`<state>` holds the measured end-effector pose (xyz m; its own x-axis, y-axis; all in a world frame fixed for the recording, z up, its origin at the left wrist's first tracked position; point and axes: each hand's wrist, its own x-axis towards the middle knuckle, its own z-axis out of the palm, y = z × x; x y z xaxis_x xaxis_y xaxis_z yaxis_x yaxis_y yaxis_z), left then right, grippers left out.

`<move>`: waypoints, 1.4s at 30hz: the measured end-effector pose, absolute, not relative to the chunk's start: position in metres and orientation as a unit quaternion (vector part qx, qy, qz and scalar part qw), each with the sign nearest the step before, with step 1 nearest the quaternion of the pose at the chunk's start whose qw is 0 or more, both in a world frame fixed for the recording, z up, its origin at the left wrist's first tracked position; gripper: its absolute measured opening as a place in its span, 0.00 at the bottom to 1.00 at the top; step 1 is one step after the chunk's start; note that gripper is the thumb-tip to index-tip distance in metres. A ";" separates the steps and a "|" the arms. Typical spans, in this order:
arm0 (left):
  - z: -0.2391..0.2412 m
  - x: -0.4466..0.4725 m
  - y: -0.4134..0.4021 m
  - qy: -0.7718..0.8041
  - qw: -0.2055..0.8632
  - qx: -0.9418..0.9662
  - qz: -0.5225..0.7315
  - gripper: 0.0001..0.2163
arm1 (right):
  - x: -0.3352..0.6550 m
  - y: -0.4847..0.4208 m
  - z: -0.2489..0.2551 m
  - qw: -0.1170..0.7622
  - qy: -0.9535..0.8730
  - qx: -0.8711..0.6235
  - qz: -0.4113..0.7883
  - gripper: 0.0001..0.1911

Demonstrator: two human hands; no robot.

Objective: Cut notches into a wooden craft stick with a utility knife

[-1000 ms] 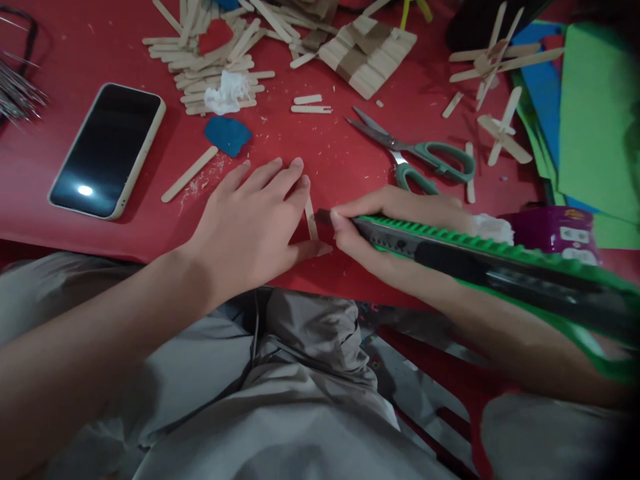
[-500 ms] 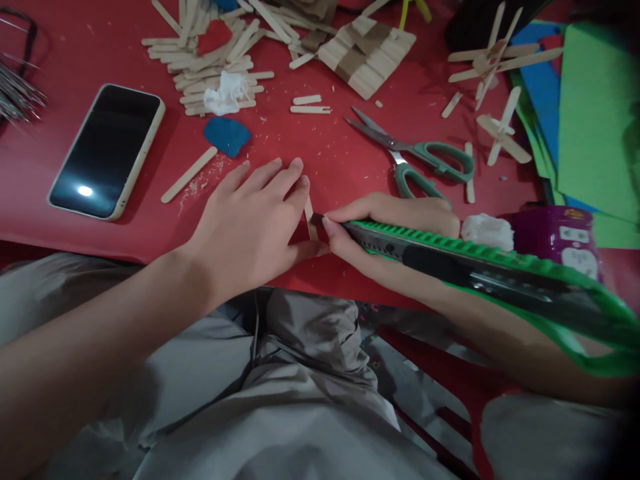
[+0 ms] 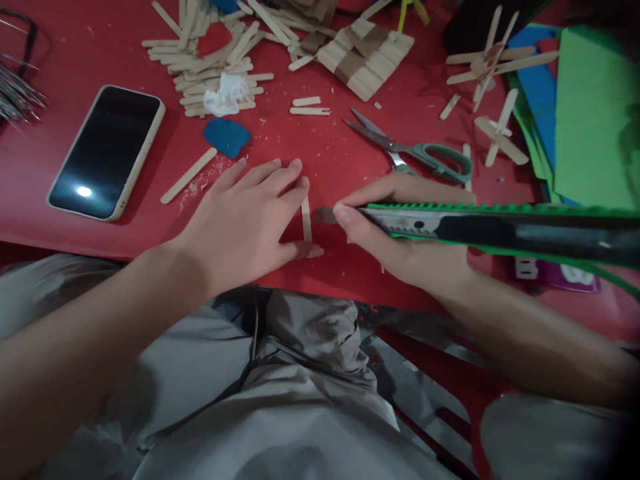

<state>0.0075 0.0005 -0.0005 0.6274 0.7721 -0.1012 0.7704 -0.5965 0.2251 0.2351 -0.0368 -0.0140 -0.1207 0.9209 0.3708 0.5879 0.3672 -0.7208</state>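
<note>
Green is edging the black cutter (image 3: 480,230), pale cream is colouring the stick (image 3: 307,220), red is covering the table (image 3: 30,193), grey-green is tinting the scissors handles (image 3: 426,158), beige is bordering the black-screened phone (image 3: 105,153).

"Your left?"
"Phone (image 3: 103,153), face up, light glaring on its screen. Wires (image 3: 20,93) beyond it, at the edge of your view."
"Nearer your middle?"
"Blue scrap (image 3: 227,137), right of the phone. White wad (image 3: 225,95) just beyond the scrap."
"Your right?"
"Scissors (image 3: 430,155), blades parted, tips pointing away from you and left. Green sheet (image 3: 593,120) overlapping a blue sheet (image 3: 537,87). Purple pack (image 3: 545,272) closer to you, partly hidden."
</note>
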 end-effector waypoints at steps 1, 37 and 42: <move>-0.001 0.004 0.003 0.422 0.131 0.897 0.001 0.33 | 0.236 -0.034 -0.016 0.407 -0.721 -0.519 0.215 0.03; -0.004 -0.014 0.019 0.382 0.185 0.905 -0.011 0.32 | 0.236 -0.019 -0.021 0.356 -0.743 -0.427 0.372 0.03; -0.007 -0.016 0.020 0.381 0.194 0.904 0.000 0.34 | 0.239 -0.019 -0.026 0.355 -0.773 -0.399 0.341 0.05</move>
